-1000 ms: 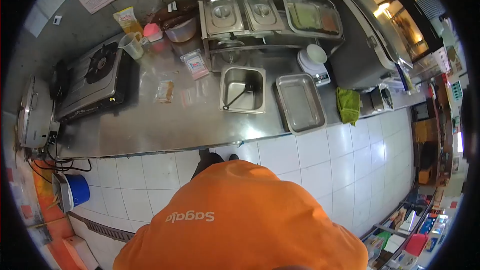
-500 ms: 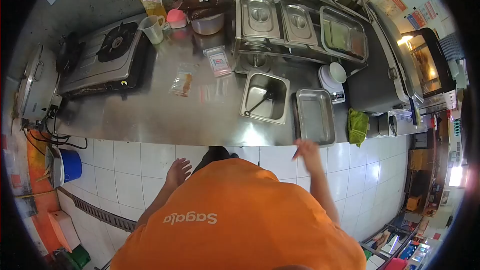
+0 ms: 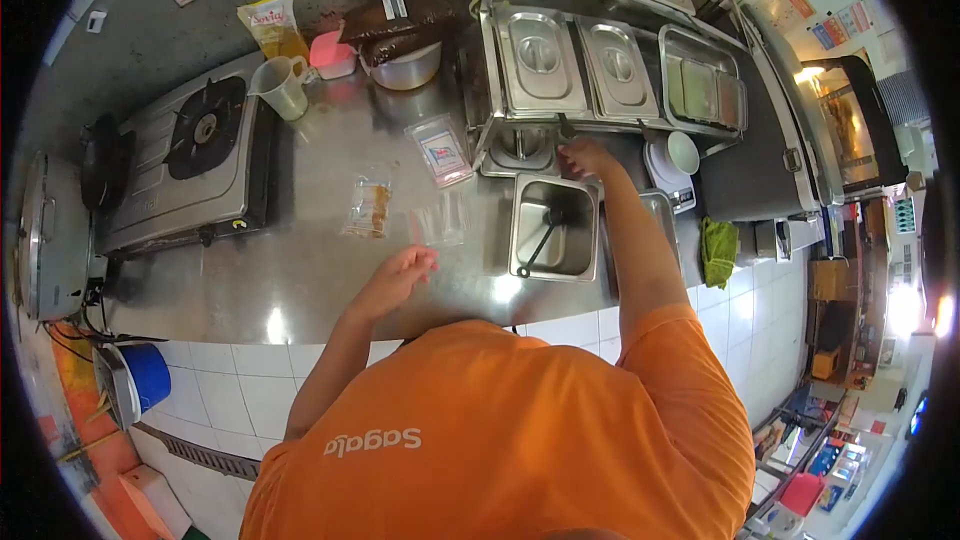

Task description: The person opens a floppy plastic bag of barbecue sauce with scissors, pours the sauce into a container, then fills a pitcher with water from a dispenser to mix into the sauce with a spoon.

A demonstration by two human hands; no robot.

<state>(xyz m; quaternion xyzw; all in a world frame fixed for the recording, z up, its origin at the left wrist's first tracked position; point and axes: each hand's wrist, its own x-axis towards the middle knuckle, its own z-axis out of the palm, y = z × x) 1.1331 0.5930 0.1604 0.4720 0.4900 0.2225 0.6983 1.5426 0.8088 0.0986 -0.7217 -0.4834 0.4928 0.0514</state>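
My right hand [image 3: 588, 158] reaches under the front of the steel rack, beside a lidded steel pan [image 3: 520, 152]. Its fingers are partly bent and apart, and I see nothing held in them. A small dark handle-like piece [image 3: 567, 127] shows just above the fingertips. Below that hand stands a deep square steel pan [image 3: 587, 258] with a black-handled utensil [image 3: 543, 240] leaning inside. My left hand [image 3: 400, 277] hovers over the counter's front part with loosely spread fingers, holding nothing. Close to it lie clear plastic bags [image 3: 440, 222] and a packet with brown contents [image 3: 371, 205].
A gas stove [image 3: 185, 145] stands left, with a measuring jug [image 3: 282, 90] beside it. A pink-and-white packet [image 3: 441, 152] lies mid-counter. Lidded pans [image 3: 540, 60] fill the rack. Right are a shallow steel tray [image 3: 660, 210], mostly behind my arm, a kitchen scale [image 3: 680, 198] and a green cloth [image 3: 717, 250].
My right hand has moved from the shallow tray's front edge forward to the lidded pan under the rack. My left hand has risen from below the counter edge to over the counter.
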